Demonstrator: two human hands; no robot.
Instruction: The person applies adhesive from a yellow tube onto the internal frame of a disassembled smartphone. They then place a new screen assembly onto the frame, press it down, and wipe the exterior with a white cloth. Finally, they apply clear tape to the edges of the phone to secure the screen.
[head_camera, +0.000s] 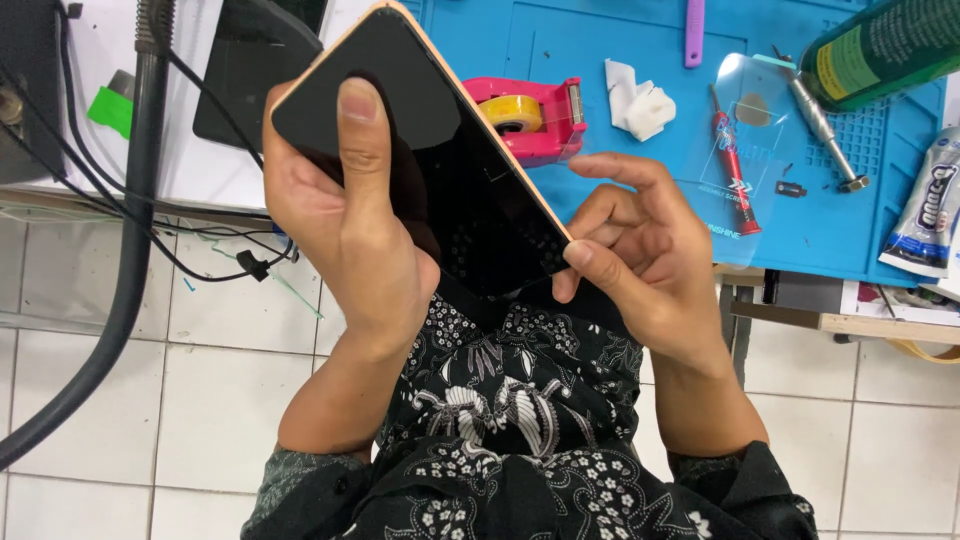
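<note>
Head cam: smartphone (440, 160) was up off the blue repair mat (640, 220), screen dark.
Left hand (340, 230) was wrapped tight around it, thumb on the glass; right hand (640, 250) pinched its lower corner. Looked assembled already, with the red screwdriver (735, 165) and tape dispenser (530, 115) lying unused.

Bare blue mat (640, 215) lies open beyond the phone (440, 160); tape dispenser (530, 118) and red screwdriver (735, 165) flank it.
</note>
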